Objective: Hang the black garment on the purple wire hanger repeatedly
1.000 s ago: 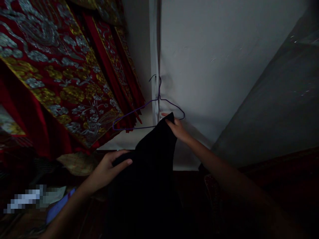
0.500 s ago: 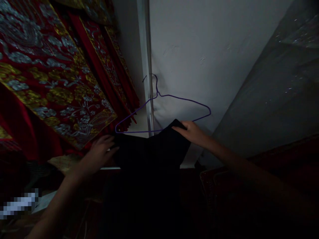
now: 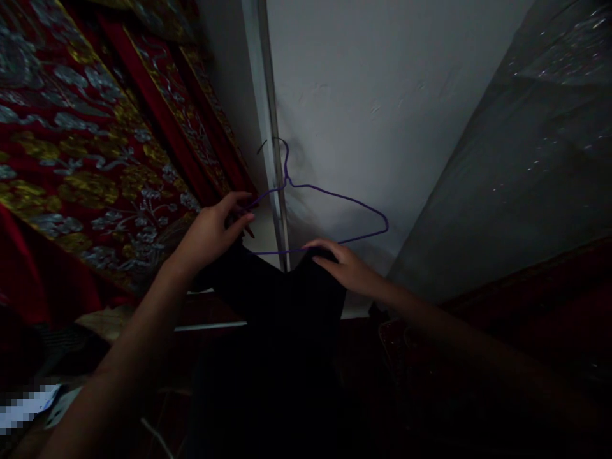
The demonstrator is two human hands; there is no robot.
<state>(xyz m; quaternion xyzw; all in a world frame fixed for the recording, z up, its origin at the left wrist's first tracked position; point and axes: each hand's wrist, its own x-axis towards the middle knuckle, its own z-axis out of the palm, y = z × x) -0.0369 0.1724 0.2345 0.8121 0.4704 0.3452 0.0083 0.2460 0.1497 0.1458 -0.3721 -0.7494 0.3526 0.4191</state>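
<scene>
Clear thru rt. half of purple hanger [image 3: 287, 181], betw. sloping arm [image 3: 356, 201] & bottom bar [image 3: 363, 236], also off its rt. end, short of shiny sheeting [image 3: 521, 172]. Blocked behind by wall [image 3: 368, 127], below by black garment [image 3: 287, 306] & R hand [image 3: 351, 268], at L by L hand [image 3: 210, 234] & embroidered red cloth [image 3: 115, 143].

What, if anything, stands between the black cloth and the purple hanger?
Nothing visible does: the upper edge of the black cloth, held in the right hand, lies close to the lower bar of the purple hanger. Whether they touch is unclear.
</scene>
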